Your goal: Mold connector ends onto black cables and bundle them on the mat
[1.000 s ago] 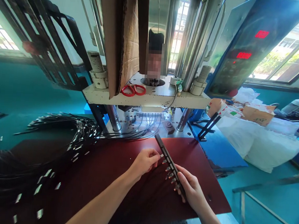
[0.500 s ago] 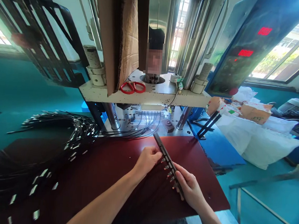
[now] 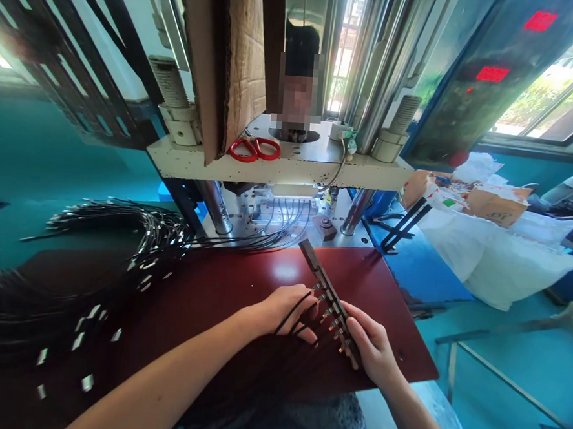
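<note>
My right hand grips the lower part of a dark metal bar, which slants across the red-brown tabletop. Along the bar's left side sits a row of small metal cable ends, some with coppery tips. My left hand is beside the bar's upper half, its fingers curled around thin black cables. The cables run from the bar across these fingers; part of the grip is hidden.
A press stands behind the tabletop, with red-handled scissors and cardboard on it. Black cables with metal ends lie at left. White sacks are at right. A person's head, blurred, shows beyond the press.
My left hand has turned and loosened from a tight pinch at the bar, and black cables now show across its fingers. My right hand still holds the bar. The view has shifted slightly.
</note>
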A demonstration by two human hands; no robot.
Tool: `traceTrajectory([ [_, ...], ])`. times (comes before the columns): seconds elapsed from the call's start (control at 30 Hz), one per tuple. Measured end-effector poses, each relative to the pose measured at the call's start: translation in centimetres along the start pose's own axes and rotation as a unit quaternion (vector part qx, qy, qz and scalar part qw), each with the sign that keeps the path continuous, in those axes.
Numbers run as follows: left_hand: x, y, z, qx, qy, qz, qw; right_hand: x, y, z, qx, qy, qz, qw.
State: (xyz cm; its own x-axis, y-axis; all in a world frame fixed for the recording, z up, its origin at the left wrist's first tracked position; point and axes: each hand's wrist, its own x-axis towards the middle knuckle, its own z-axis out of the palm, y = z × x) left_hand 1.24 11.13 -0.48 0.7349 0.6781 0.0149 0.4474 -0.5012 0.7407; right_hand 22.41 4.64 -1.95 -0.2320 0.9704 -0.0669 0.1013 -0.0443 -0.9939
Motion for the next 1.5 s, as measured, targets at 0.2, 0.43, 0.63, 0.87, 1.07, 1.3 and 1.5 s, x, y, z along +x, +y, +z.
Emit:
traceTrajectory([
  [0.2, 0.1, -0.7, 0.3, -0.104, 0.149, -0.068, 0.981, 0.1, 0.1, 0.2, 0.006, 0.002, -0.002, 1.0],
  [0.43, -1.9, 0.1, -1.9, -0.552, 0.244, -0.16, 0.781, 0.4, -0.2, 0.5, -0.02, -0.001, 0.023, 1.0],
  [0.63, -1.3, 0.7, -1.4, -0.475, 0.236, -0.171, 0.83, 0.5, -0.3, 0.5, -0.042, -0.002, 0.027, 0.999],
  [0.87, -0.7, 1.4, -0.8, -0.387, 0.241, -0.205, 0.866, 0.7, -0.4, 0.5, -0.043, -0.009, 0.027, 0.999],
  [1.07, -0.3, 1.6, -0.6, -0.335, 0.259, -0.205, 0.882, 0.6, -0.4, 0.6, -0.047, -0.015, 0.032, 0.998],
  [1.3, 0.6, 0.7, -0.3, -0.275, 0.278, -0.215, 0.895, 1.0, -0.4, 1.0, -0.097, -0.035, 0.031, 0.994],
  [1.5, 1.1, -1.4, -1.4, -0.174, 0.179, -0.202, 0.947, 1.5, -1.4, 1.4, -0.189, -0.041, 0.036, 0.98],
])
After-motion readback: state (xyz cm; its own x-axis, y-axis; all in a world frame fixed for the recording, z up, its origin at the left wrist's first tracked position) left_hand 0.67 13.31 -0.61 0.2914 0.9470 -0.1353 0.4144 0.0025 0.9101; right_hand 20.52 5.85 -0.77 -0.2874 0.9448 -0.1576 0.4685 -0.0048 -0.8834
